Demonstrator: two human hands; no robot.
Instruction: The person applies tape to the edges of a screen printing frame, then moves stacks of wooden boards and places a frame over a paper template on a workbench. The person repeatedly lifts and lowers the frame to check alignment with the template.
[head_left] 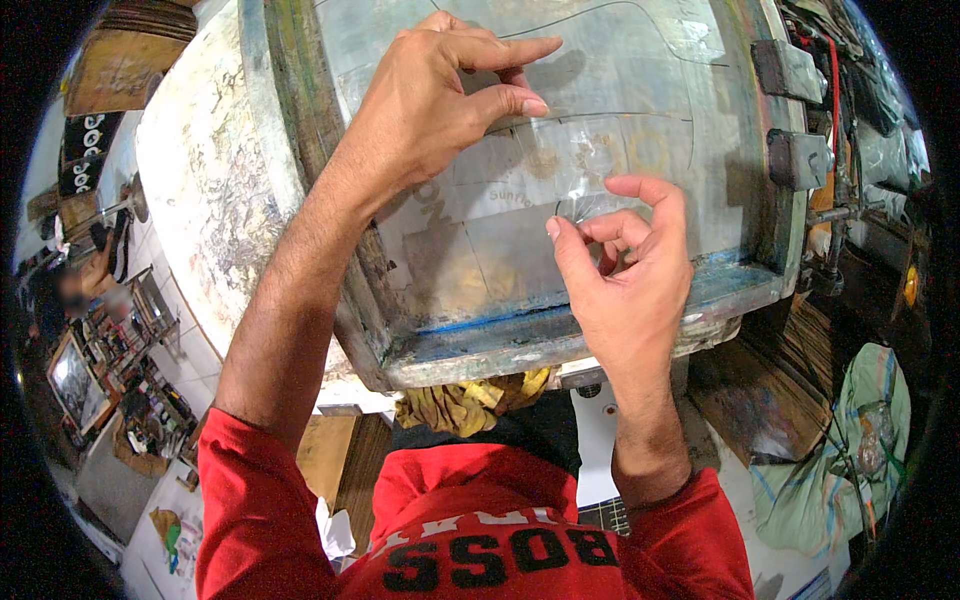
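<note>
A screen-printing frame (pixel 500 356) with worn, paint-stained sides lies in front of me. Its pale, translucent mesh (pixel 560 130) carries faint printed shapes and thin dark lines. Over the far left part of the mesh is my left hand (pixel 430 100), index finger and thumb stretched out and apart, casting a shadow below. My right hand (pixel 632 275) is over the nearer right part, fingers curved, with a gap between index finger and thumb. A short dark line shows by the right thumb tip; whether it is held or lies on the mesh, I cannot tell. A curved dark line (pixel 655 22) crosses the far mesh.
Two dark clamp blocks (pixel 797 160) sit along the frame's right side. A crumpled yellow cloth (pixel 470 402) hangs under the near edge. Left of the frame is a paint-crusted white surface (pixel 200 150). A pale green sack (pixel 820 490) lies at lower right; cluttered shelves stand at left.
</note>
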